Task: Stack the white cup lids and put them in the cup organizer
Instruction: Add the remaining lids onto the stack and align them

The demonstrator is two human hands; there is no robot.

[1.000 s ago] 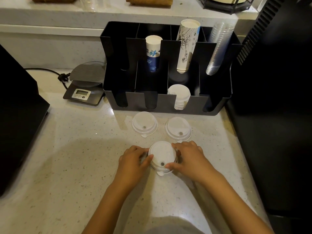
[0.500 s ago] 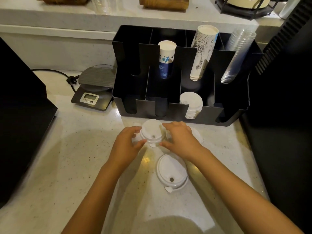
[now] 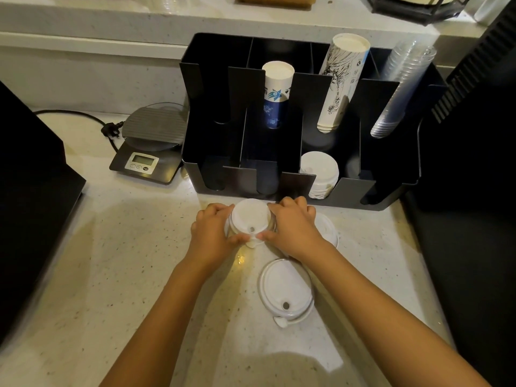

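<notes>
Both hands closed around one white lid (image 3: 250,219) near the counter's (image 3: 111,275) back, just in front of the organizer (image 3: 296,182). Left hand (image 3: 212,233) gripping the lid's left edge, fingers curled over the far rim, thumb near the tab at the front. Right hand (image 3: 293,230) gripping the right edge, fingertips on the far rim, thumb meeting the left thumb by the tab. Cannot tell whether lifted or resting on the counter.

Second lid (image 3: 328,230) flat on the counter just right of the held one, mostly hidden under the right hand and wrist. Third lid (image 3: 286,289) flat nearer the body, tab toward the viewer, close beside the right forearm, apart from the held lid.

Lid stack (image 3: 319,174) lying in the organizer's third front slot, just behind and right of the hands. Front slots to its left dark, contents not clear. Blue cups (image 3: 275,93), printed cups (image 3: 340,79) and clear cups (image 3: 399,88) leaning in the back slots.

Scale (image 3: 150,143) left of the organizer, close to its wall, cable (image 3: 83,115) trailing left. Black machine (image 3: 30,191) along the counter's left edge, black appliance (image 3: 469,219) tight against the right. Wide bare counter left of the left forearm; narrow strip only between right arm and appliance.
</notes>
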